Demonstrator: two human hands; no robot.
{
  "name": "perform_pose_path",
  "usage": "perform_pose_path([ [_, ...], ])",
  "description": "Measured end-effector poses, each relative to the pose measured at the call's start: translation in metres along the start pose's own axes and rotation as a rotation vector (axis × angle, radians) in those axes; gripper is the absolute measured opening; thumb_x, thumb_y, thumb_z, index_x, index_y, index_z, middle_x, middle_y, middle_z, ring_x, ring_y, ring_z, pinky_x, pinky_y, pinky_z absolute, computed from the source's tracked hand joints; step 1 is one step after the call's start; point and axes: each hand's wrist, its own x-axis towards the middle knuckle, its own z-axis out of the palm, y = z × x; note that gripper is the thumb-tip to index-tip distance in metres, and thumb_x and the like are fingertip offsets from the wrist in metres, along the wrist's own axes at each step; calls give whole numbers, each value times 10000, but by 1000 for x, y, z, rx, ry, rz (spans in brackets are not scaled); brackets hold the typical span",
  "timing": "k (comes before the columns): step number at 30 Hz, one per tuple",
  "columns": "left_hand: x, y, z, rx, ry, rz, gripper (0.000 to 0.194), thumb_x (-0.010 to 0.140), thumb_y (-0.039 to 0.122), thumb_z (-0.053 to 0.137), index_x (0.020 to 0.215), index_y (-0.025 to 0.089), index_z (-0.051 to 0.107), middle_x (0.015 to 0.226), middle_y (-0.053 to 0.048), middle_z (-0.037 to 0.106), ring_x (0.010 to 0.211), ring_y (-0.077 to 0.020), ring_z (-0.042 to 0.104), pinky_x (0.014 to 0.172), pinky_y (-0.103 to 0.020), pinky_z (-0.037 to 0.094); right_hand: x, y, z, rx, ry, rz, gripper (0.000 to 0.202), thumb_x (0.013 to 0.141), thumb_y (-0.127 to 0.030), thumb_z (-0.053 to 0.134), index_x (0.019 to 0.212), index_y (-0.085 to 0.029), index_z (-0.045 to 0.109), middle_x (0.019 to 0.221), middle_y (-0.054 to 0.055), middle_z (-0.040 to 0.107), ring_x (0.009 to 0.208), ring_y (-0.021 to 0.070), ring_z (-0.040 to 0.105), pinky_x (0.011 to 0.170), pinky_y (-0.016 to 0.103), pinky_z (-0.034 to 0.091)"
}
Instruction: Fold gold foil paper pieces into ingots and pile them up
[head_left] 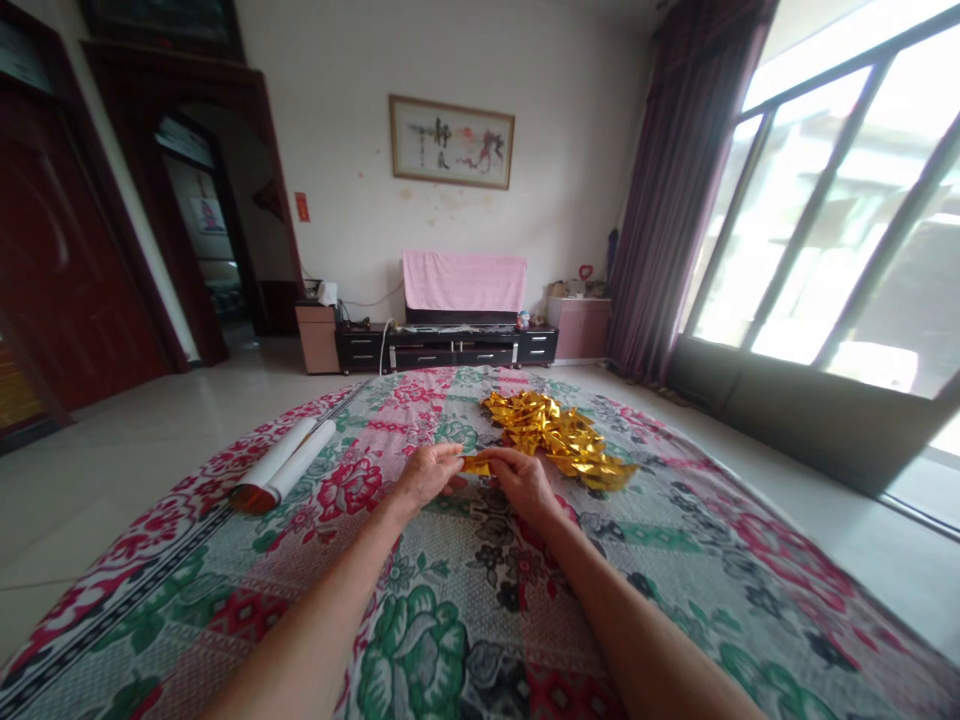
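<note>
Between my two hands is a small piece of folded gold foil paper (475,465), held just above the flowered cloth (420,640). My left hand (431,478) pinches its left end, fingers pressed together. On the other end, my right hand (523,484) is closed with thumb and fingers together. The fingers hide much of the piece, so its full shape is unclear. A heap of shiny folded gold foil pieces (559,435) lies right beside and beyond my right hand.
Rolled white-backed sheets (289,462) with a coppery inside lie at the left on the cloth. Past the far edge stands a low black cabinet (454,352) with a pink towel (465,280) draped over something on it. A purple curtain (667,190) and windows line the right.
</note>
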Motion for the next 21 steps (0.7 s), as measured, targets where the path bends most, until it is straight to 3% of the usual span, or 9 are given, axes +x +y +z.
perform_pose_path([
  [3,-1,1,0,1,-38,-26,387,749,223,547,1127,148,571,730,-40,680,550,-104,623,449,-159,426,0,1,0,-23,3,-25,319,774,-310,462,953,-155,676,672,14,629,538,105,533,503,195,425],
  [5,-2,1,1,-35,-48,-29,347,753,205,534,1091,153,597,695,-33,674,541,-96,620,446,-152,422,0,2,0,-18,4,-13,329,776,-320,465,970,-149,667,724,22,643,563,109,547,530,204,443],
  [10,-2,1,2,-93,4,8,319,745,183,530,1046,134,623,761,-59,690,582,-103,630,464,-156,432,2,1,2,-60,55,24,322,773,-348,479,987,-173,644,800,20,659,610,124,576,541,212,468],
  [14,1,0,1,-110,38,57,328,761,171,503,1067,124,611,777,-67,694,588,-113,635,469,-162,434,3,-3,3,70,20,113,367,774,-370,476,1057,-172,600,852,33,664,674,151,627,539,222,501],
  [21,-4,3,0,-166,-38,-26,358,771,194,510,1118,128,568,805,-78,689,569,-126,639,437,-166,427,3,-3,1,141,-39,85,351,776,-382,478,1005,-168,636,840,32,667,656,154,642,527,220,499],
])
